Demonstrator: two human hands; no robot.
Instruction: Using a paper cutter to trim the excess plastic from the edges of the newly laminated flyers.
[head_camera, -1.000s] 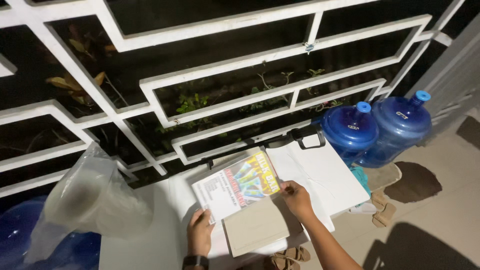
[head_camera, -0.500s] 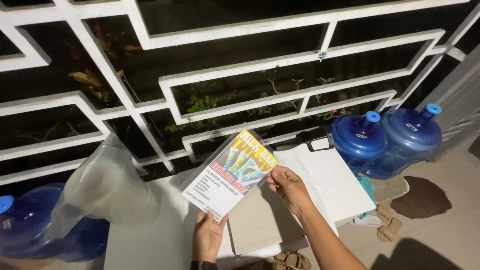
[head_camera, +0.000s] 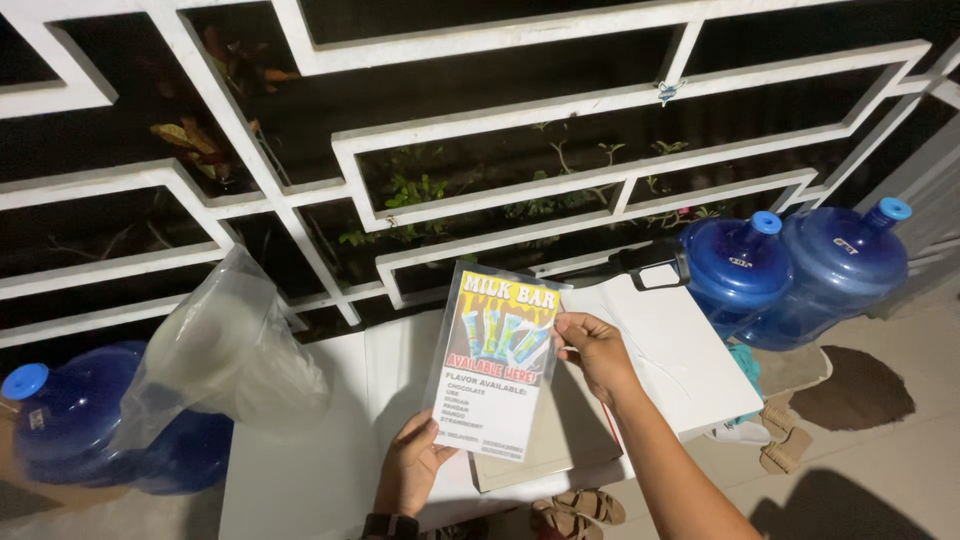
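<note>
The left hand (head_camera: 412, 470) grips the bottom left corner of a laminated poster (head_camera: 495, 365), thumb on its face; the right hand (head_camera: 593, 352) pinches the poster's right edge between thumb and fingers; the poster is held up, tilted a little, above a white table (head_camera: 300, 470); it shows yellow lettering, colourful bars and a white lower half with a list. Under it on the table lies a grey board (head_camera: 560, 440), and beside that a white sheet (head_camera: 670, 345) with a black clip (head_camera: 650, 265) at its far end. At the table's left stands a clear plastic bag (head_camera: 225, 355), puffed up; behind it sits a blue water jug (head_camera: 70, 425); two more blue jugs (head_camera: 790, 275) stand on the floor at the right, by a white grille (head_camera: 300, 185); sandals (head_camera: 575, 510) lie under the table's edge.
</note>
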